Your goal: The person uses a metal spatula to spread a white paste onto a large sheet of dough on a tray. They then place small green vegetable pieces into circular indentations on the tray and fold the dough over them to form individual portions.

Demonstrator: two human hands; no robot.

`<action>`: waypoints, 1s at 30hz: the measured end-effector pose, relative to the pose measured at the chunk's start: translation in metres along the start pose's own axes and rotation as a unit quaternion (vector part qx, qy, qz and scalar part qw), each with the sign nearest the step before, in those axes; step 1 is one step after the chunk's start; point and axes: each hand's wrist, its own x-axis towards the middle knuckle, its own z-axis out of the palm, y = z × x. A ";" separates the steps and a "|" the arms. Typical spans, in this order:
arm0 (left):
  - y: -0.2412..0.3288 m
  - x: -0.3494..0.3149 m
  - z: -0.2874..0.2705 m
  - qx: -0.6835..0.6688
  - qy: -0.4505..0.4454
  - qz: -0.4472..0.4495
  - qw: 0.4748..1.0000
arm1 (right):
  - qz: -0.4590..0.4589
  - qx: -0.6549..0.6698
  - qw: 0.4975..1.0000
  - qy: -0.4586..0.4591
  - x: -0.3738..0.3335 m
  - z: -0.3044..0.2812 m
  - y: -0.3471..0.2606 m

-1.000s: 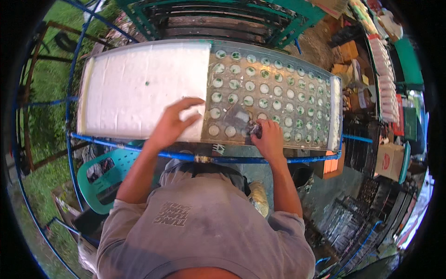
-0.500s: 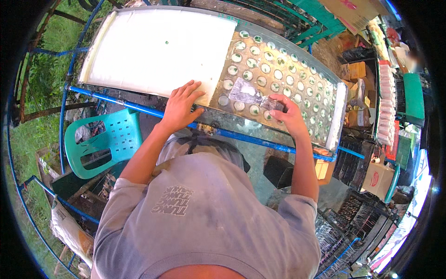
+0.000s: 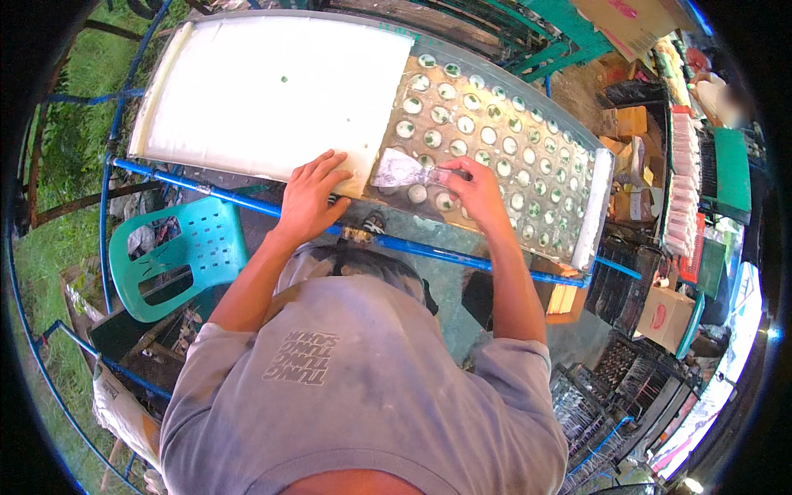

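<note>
The right hand (image 3: 477, 191) pinched the handle of a scraper (image 3: 399, 170) between thumb and fingers. The scraper was above the near edge of the table (image 3: 478, 68), its whitish blade directed left and close to the right edge of a white sheet (image 3: 264, 99). Contact between blade and table could not be determined.

The left hand (image 3: 316, 195) was at the near right corner of the sheet, back upward, fingers slightly spread and thumb apart from them. It held no visible item; the pressure applied could not be told.

The sheet covered the left part of the table and bore a small green speck (image 3: 284, 79). Rows of pale discs (image 3: 465, 124), many with green bits, occupied the brownish right part, up to a white strip (image 3: 591, 216) at the end. A blue rail (image 3: 421, 245) ran along the near side. A green chair (image 3: 216, 262) stood at lower left.
</note>
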 end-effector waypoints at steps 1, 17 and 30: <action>0.000 0.000 -0.001 -0.002 0.001 0.001 1.000 | 0.007 0.005 1.000 0.007 0.000 -0.008 0.007; 0.005 0.003 0.005 0.008 0.038 -0.008 0.999 | 0.012 -0.097 0.995 0.030 -0.007 -0.006 -0.012; 0.003 0.004 0.003 0.001 0.033 -0.016 0.999 | -0.009 0.004 0.999 -0.054 0.002 -0.006 0.019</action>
